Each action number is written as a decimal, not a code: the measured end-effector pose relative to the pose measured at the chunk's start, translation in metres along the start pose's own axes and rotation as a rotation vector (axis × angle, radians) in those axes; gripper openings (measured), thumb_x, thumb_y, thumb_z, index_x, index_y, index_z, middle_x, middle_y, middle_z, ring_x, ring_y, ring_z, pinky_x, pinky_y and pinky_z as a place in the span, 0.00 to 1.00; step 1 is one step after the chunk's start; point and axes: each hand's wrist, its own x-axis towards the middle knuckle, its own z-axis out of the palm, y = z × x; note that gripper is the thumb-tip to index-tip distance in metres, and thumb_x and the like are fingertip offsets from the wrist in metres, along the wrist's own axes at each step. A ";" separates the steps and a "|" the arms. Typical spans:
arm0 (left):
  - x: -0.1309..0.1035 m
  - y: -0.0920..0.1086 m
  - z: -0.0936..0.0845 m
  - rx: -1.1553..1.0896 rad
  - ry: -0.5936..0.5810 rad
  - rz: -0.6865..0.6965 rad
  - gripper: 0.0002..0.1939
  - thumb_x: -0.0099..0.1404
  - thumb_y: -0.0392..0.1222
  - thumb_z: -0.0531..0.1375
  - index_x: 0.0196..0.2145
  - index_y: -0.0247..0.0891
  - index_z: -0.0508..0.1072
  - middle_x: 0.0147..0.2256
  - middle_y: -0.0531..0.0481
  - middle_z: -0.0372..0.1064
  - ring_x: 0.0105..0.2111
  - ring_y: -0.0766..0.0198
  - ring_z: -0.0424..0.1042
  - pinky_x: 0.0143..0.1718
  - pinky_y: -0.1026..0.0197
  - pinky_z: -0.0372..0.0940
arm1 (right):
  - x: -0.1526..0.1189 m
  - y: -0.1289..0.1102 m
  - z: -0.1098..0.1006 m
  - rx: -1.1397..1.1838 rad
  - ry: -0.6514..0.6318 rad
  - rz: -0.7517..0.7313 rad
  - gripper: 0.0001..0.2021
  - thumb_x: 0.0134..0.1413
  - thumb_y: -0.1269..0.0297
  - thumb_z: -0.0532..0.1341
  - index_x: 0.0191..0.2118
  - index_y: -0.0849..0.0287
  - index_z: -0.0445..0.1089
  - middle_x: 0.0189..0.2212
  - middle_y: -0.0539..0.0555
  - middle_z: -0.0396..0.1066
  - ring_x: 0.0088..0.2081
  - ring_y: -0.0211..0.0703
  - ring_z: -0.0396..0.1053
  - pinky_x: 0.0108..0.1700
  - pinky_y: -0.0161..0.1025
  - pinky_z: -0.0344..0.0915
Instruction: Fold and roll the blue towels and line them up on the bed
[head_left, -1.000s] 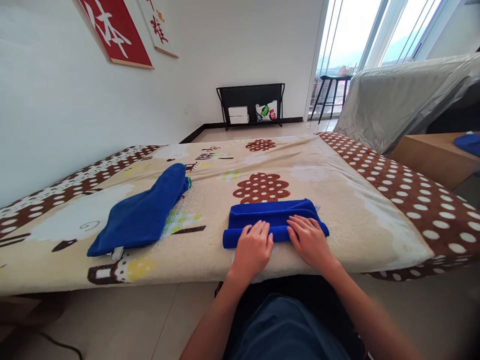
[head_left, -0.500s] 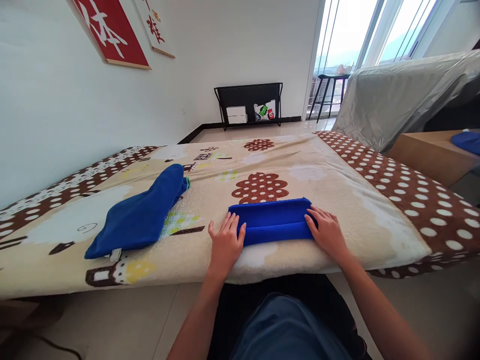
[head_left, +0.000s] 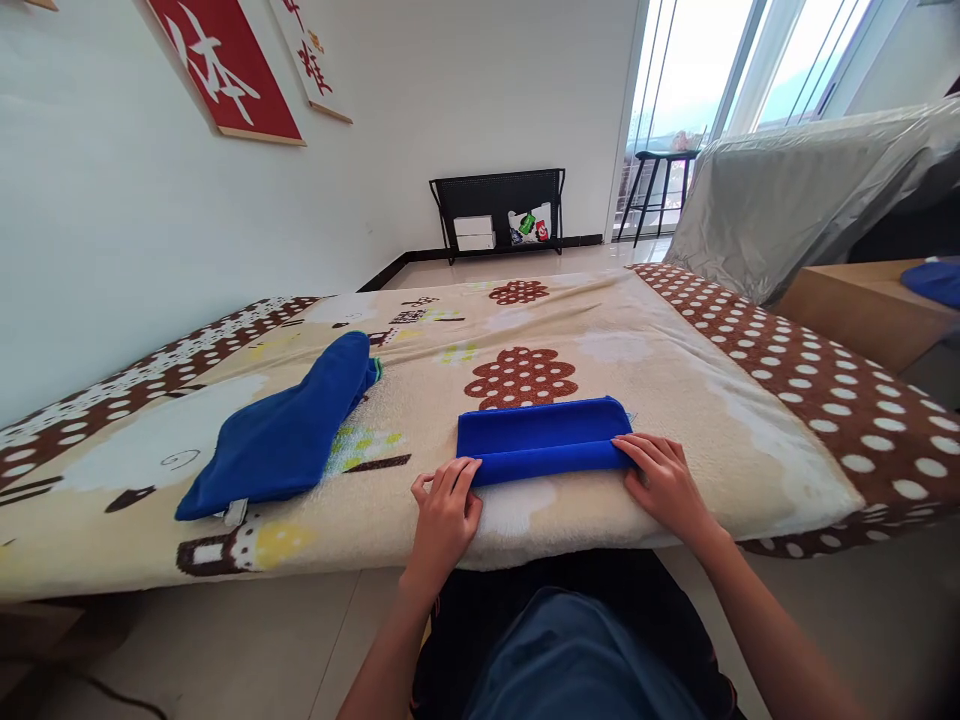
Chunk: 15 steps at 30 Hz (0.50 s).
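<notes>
A bright blue cloth (head_left: pixel 541 425) lies in a long narrow strip near the front edge of the blanket. Its near side is turned over into a thick fold. My left hand (head_left: pixel 444 508) has its fingertips on the left end of that fold, with the thumb below. At the opposite end my right hand (head_left: pixel 666 483) pinches the fold, fingers on top and thumb underneath. To the left rests a crumpled darker blue cloth (head_left: pixel 281 435) with a small white tag, apart from both hands.
The cream patterned blanket (head_left: pixel 720 430) has brown polka-dot borders. On the right stand a cardboard box (head_left: pixel 855 310) with a blue item (head_left: pixel 934 282) on it and a large covered piece (head_left: pixel 795 190). A black rack (head_left: pixel 495 190) and a stool (head_left: pixel 660 185) are farther back.
Both hands have shifted slightly toward me, from the cloth's ends to its near fold. The fold looks narrower and more rounded. The darker cloth stays put.
</notes>
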 end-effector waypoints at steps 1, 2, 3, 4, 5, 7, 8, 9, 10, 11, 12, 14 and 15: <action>0.004 0.002 0.003 -0.004 0.001 -0.024 0.23 0.65 0.28 0.51 0.55 0.41 0.67 0.54 0.41 0.71 0.55 0.53 0.68 0.56 0.46 0.49 | 0.003 -0.001 0.003 -0.001 0.008 0.018 0.22 0.57 0.73 0.54 0.57 0.55 0.67 0.53 0.53 0.72 0.56 0.48 0.66 0.58 0.48 0.57; 0.008 0.003 0.006 -0.008 -0.003 -0.043 0.22 0.64 0.28 0.50 0.55 0.40 0.67 0.54 0.41 0.71 0.55 0.53 0.68 0.56 0.46 0.49 | 0.006 -0.002 0.005 0.000 0.013 0.035 0.22 0.56 0.73 0.54 0.56 0.56 0.67 0.52 0.53 0.73 0.55 0.48 0.66 0.58 0.48 0.56; 0.012 0.005 0.007 -0.011 -0.008 -0.056 0.22 0.64 0.28 0.50 0.54 0.40 0.68 0.53 0.41 0.71 0.54 0.53 0.69 0.56 0.45 0.49 | 0.008 -0.003 0.007 0.002 0.016 0.051 0.21 0.56 0.73 0.54 0.55 0.56 0.68 0.51 0.54 0.73 0.55 0.48 0.66 0.58 0.48 0.56; 0.015 0.005 0.007 -0.015 -0.012 -0.064 0.22 0.64 0.29 0.50 0.53 0.40 0.68 0.53 0.42 0.72 0.54 0.52 0.69 0.56 0.45 0.49 | 0.010 -0.004 0.007 0.007 0.018 0.068 0.21 0.56 0.73 0.54 0.55 0.56 0.68 0.50 0.54 0.73 0.54 0.49 0.66 0.57 0.48 0.56; 0.017 0.006 0.006 -0.020 -0.015 -0.070 0.22 0.64 0.29 0.51 0.53 0.40 0.68 0.52 0.43 0.73 0.53 0.52 0.69 0.55 0.45 0.50 | 0.011 -0.004 0.006 0.016 0.017 0.084 0.20 0.56 0.72 0.54 0.54 0.56 0.69 0.49 0.54 0.74 0.53 0.49 0.67 0.57 0.48 0.56; 0.019 0.006 -0.001 -0.036 -0.015 -0.079 0.20 0.63 0.29 0.51 0.51 0.41 0.69 0.49 0.44 0.74 0.51 0.52 0.70 0.55 0.45 0.50 | 0.011 -0.005 0.002 0.053 0.010 0.111 0.19 0.55 0.72 0.54 0.51 0.55 0.70 0.47 0.54 0.74 0.51 0.49 0.68 0.55 0.48 0.57; 0.019 0.006 -0.006 -0.048 -0.015 -0.082 0.19 0.63 0.29 0.50 0.49 0.41 0.69 0.47 0.44 0.75 0.49 0.53 0.71 0.54 0.46 0.51 | 0.010 -0.006 -0.002 0.082 0.002 0.119 0.18 0.55 0.71 0.54 0.50 0.55 0.70 0.45 0.53 0.75 0.49 0.49 0.68 0.54 0.48 0.57; 0.018 0.006 -0.012 -0.061 -0.018 -0.084 0.19 0.63 0.29 0.50 0.48 0.41 0.69 0.45 0.45 0.75 0.47 0.54 0.72 0.54 0.46 0.51 | 0.009 -0.007 -0.006 0.115 -0.011 0.122 0.17 0.55 0.71 0.54 0.48 0.54 0.71 0.43 0.53 0.75 0.47 0.49 0.69 0.53 0.48 0.58; 0.017 0.006 -0.018 -0.072 -0.029 -0.084 0.17 0.62 0.29 0.49 0.45 0.41 0.69 0.43 0.46 0.76 0.44 0.55 0.72 0.54 0.46 0.51 | 0.009 -0.008 -0.010 0.145 -0.031 0.122 0.16 0.54 0.71 0.53 0.47 0.54 0.71 0.41 0.52 0.75 0.45 0.48 0.69 0.53 0.47 0.58; 0.016 0.006 -0.024 -0.078 -0.046 -0.083 0.16 0.62 0.29 0.49 0.43 0.41 0.69 0.40 0.47 0.76 0.42 0.56 0.73 0.54 0.46 0.51 | 0.008 -0.010 -0.014 0.163 -0.054 0.120 0.16 0.54 0.71 0.53 0.46 0.54 0.71 0.40 0.52 0.75 0.44 0.47 0.69 0.52 0.47 0.58; 0.015 0.006 -0.028 -0.075 -0.065 -0.083 0.15 0.61 0.29 0.49 0.40 0.41 0.69 0.38 0.48 0.76 0.40 0.56 0.73 0.54 0.45 0.52 | 0.009 -0.012 -0.017 0.164 -0.077 0.120 0.15 0.55 0.71 0.53 0.45 0.54 0.71 0.39 0.52 0.75 0.43 0.46 0.69 0.52 0.48 0.58; 0.015 0.007 -0.034 -0.036 -0.085 -0.091 0.13 0.61 0.29 0.49 0.38 0.42 0.69 0.36 0.48 0.76 0.39 0.55 0.73 0.54 0.43 0.51 | 0.010 -0.018 -0.019 0.106 -0.095 0.132 0.15 0.56 0.71 0.52 0.46 0.54 0.71 0.40 0.53 0.75 0.44 0.47 0.69 0.54 0.49 0.56; 0.016 0.009 -0.034 -0.006 -0.072 -0.100 0.13 0.61 0.29 0.50 0.38 0.42 0.69 0.37 0.47 0.76 0.41 0.54 0.73 0.54 0.42 0.51 | 0.012 -0.022 -0.019 0.060 -0.084 0.145 0.16 0.56 0.71 0.52 0.47 0.54 0.71 0.42 0.54 0.75 0.45 0.48 0.69 0.54 0.50 0.55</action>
